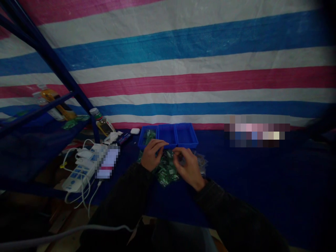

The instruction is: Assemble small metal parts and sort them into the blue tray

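Note:
My left hand [151, 154] and my right hand [188, 168] hover close together above a heap of green circuit boards [166, 171], many apparently in clear plastic bags. The fingertips of both hands curve inward, just in front of a blue plastic divided tray [168, 134]. Whether the fingers pinch something small is hidden. The tray has 3 compartments, and the left one holds green boards [149, 136]. A crumpled clear bag [202, 163] lies beside my right hand.
A white power strip [78, 173] with tangled white cables lies left of the hands. Beyond it stand a plastic bottle [105, 126] and a small white case [135, 131]. A blue metal shelf frame [52, 63] rises at left, before a striped tarpaulin wall [183, 70].

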Available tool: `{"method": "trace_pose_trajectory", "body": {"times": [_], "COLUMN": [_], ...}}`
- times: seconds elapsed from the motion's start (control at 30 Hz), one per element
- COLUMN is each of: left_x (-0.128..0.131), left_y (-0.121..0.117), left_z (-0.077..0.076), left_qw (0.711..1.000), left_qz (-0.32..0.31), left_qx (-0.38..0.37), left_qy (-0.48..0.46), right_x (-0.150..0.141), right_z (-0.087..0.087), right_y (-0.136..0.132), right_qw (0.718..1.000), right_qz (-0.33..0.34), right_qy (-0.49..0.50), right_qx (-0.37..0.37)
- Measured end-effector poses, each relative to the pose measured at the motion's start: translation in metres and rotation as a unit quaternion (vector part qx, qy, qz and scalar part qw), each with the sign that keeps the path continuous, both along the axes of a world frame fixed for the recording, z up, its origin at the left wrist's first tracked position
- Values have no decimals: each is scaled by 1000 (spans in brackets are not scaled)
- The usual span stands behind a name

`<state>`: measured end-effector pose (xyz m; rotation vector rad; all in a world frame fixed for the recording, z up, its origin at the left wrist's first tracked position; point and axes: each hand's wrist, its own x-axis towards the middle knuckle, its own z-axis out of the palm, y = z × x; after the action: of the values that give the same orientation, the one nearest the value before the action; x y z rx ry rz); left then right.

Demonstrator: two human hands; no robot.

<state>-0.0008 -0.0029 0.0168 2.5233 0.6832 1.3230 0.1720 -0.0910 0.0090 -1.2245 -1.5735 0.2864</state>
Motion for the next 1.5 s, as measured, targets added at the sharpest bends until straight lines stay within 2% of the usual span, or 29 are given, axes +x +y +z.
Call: {"method": "trace_pose_trajectory", "body": {"times": [0.13,0.23,0.43,0.67,0.9,1.03,1.13,1.3,1.5], "left_x": [4,7,9,6,6,5,3,0,7], "left_y": [-5,-6,-7,-6,-7,-7,-6,-5,4], "left_z": [-5,-7,-7,-9,-10,-11,-10,-1,18], "left_qw": [999,999,1000,1000,998,999,998,990,989], "left_qz": [-28,-34,-28,-21,-41,-38,-12,44,-52], "left_qx": [8,11,-9,-23,-29,-27,-55,-131,-115], "left_qy": [19,13,-7,2,25,-19,-32,-26,74], "right_x": [5,8,8,5,2,1,3,5,8], "right_z": [3,2,-1,-7,-2,-4,-6,-1,-2], "right_y": [4,9,15,16,14,13,13,10,11], "right_qw": [979,957,941,903,874,896,918,962,980], "right_qz": [-10,6,49,117,152,165,164,108,39], "right_qy": [196,276,311,393,437,377,324,224,180], "right_qx": [-55,-85,-120,-127,-151,-169,-157,-113,-81]}}
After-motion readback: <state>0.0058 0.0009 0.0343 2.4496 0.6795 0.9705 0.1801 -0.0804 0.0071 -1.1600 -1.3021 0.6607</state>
